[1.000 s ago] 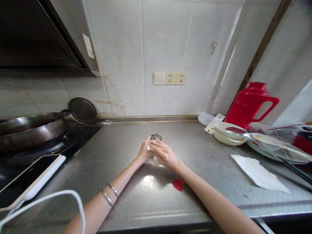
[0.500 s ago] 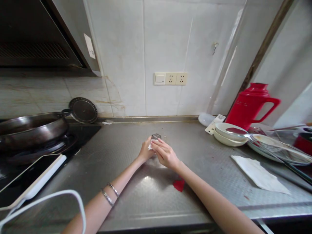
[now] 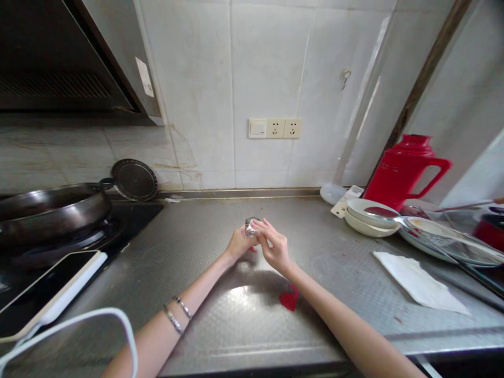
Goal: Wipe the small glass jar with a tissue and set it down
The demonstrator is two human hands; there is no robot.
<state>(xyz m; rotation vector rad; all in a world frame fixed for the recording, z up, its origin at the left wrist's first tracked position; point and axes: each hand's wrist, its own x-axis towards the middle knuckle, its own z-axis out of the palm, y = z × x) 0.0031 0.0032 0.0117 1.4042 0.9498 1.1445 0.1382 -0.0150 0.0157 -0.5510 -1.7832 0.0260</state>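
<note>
In the middle of the counter, my left hand (image 3: pixel 238 243) is closed around a small clear, faceted, glass-like object (image 3: pixel 251 226); its exact kind is hard to tell. My right hand (image 3: pixel 274 245) presses a piece of white tissue (image 3: pixel 253 227) against that object, its fingers bent over the top. Most of the tissue is hidden under the fingers. A small red piece (image 3: pixel 289 298) lies flat on the counter beside my right forearm. Another bit of red shows just below my hands, partly covered.
A pan (image 3: pixel 55 210) sits on the stove at left, with a phone (image 3: pixel 47 294) and white cable in front. On the right stand a red thermos (image 3: pixel 403 170), stacked bowls (image 3: pixel 372 223), a plate with utensils, and a white paper sheet (image 3: pixel 419 283) on the steel counter (image 3: pixel 189 315).
My right hand has shifted slightly and its fingers are more bent, with the tissue moved over the clear object. More of the red piece by the forearm shows.
</note>
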